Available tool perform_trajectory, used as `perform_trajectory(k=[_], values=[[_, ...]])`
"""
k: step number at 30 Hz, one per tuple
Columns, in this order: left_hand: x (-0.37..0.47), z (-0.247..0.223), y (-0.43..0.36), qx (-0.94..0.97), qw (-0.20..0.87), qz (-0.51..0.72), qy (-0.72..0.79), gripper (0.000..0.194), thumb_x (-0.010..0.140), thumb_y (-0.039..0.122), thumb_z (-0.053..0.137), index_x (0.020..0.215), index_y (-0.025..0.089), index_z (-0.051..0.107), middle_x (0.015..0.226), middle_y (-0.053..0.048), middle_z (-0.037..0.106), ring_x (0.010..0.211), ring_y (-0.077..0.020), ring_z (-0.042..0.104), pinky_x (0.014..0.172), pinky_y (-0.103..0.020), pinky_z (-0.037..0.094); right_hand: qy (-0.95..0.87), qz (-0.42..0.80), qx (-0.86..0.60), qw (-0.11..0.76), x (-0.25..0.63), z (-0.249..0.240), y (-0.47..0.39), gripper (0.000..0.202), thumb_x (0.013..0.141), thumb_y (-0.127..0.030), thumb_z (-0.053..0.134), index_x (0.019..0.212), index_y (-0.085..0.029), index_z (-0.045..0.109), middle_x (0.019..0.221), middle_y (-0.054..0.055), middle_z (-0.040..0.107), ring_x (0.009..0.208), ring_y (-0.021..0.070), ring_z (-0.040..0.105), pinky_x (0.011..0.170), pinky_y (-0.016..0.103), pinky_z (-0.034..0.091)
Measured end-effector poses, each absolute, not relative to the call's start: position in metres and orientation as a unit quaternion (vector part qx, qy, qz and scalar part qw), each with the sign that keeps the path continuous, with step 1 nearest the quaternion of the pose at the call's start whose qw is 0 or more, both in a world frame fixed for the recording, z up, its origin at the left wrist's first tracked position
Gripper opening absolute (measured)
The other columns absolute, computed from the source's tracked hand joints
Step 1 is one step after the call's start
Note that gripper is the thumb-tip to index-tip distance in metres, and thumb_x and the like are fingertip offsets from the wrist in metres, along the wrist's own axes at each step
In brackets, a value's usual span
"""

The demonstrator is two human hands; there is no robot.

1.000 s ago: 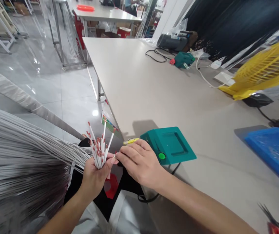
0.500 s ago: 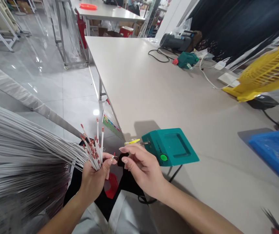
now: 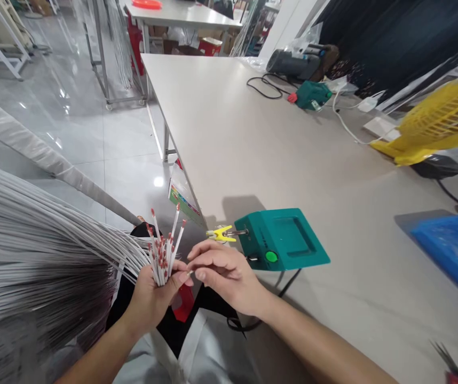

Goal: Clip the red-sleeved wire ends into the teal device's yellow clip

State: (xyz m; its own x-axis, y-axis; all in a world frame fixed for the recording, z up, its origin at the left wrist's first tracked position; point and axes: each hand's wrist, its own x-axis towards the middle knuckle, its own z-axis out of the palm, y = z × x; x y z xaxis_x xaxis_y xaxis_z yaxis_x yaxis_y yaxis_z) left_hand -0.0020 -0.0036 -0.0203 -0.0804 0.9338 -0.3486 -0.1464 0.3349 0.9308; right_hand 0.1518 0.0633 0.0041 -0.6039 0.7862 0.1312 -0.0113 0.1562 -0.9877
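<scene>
Pale tabletop (image 3: 221,133) extends toward a far table (image 3: 189,16), whose orange-red dish (image 3: 146,5) is cropped above; at right, a blue tray (image 3: 437,249) is cut off too, whitish specks in it too small to identify; a printed carton (image 3: 183,200) is partly hidden behind the tabletop's edge; beside the green-cased device (image 3: 289,240), the left hand (image 3: 151,301) has its fingers closed around red-tipped white wires (image 3: 163,261), just off that edge; the right hand's (image 3: 233,277) fingers bend, nearly meeting, at the left thumb tip; whether they grip anything, I cannot tell.
</scene>
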Motion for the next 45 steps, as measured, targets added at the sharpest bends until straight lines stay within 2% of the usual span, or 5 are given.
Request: perform_trajectory(k=[10, 20, 24, 37, 45], values=[[0.001, -0.02, -0.006, 0.393, 0.579, 0.416, 0.58, 0.021, 0.073, 0.031, 0.061, 0.063, 0.013, 0.063, 0.042, 0.006, 0.043, 0.039, -0.0059, 0.037, 0.04, -0.018, 0.031, -0.725, 0.468, -0.305, 0.403, 0.148, 0.011, 0.063, 0.01, 0.075, -0.016, 0.063, 0.084, -0.016, 0.068, 0.075, 0.006, 0.066, 0.068, 0.0135, 0.061, 0.062, 0.025, 0.049], [0.002, -0.032, -0.004, 0.222, 0.529, 0.555, 0.603, 0.025, 0.074, 0.038, 0.063, 0.082, 0.014, 0.068, 0.065, -0.004, 0.069, 0.058, -0.0132, 0.063, 0.06, -0.024, 0.05, -0.658, 0.525, -0.373, 0.39, 0.151, 0.0, 0.061, 0.021, 0.084, -0.027, 0.053, 0.067, -0.017, 0.059, 0.068, 0.002, 0.059, 0.057, 0.0099, 0.054, 0.054, 0.022, 0.046], [-0.001, -0.029, 0.0, 0.177, 0.504, 0.609, 0.586, 0.023, 0.075, 0.036, 0.063, 0.083, 0.015, 0.067, 0.066, -0.002, 0.068, 0.046, -0.0076, 0.055, 0.046, -0.019, 0.044, -0.723, 0.5, -0.349, 0.325, 0.149, -0.003, 0.058, 0.021, 0.086, -0.023, 0.048, 0.068, -0.017, 0.058, 0.068, 0.003, 0.059, 0.065, 0.0116, 0.054, 0.061, 0.023, 0.045], [0.007, -0.022, -0.001, 0.313, 0.47, 0.508, 0.651, 0.014, 0.07, 0.029, 0.064, 0.071, 0.015, 0.07, 0.043, 0.005, 0.045, 0.046, -0.0106, 0.045, 0.052, -0.023, 0.043, -0.785, 0.414, -0.347, 0.304, 0.146, -0.008, 0.054, 0.015, 0.083, -0.015, 0.047, 0.082, -0.016, 0.061, 0.076, 0.006, 0.059, 0.07, 0.0126, 0.054, 0.063, 0.024, 0.046], [0.003, -0.017, 0.001, 0.404, 0.521, 0.438, 0.612, 0.014, 0.072, 0.027, 0.061, 0.071, 0.014, 0.068, 0.066, -0.003, 0.064, 0.07, -0.0181, 0.059, 0.067, -0.027, 0.046, -0.762, 0.473, -0.331, 0.295, 0.149, 0.0, 0.066, 0.01, 0.079, -0.016, 0.055, 0.072, -0.017, 0.062, 0.069, 0.003, 0.06, 0.063, 0.011, 0.056, 0.056, 0.021, 0.046]])
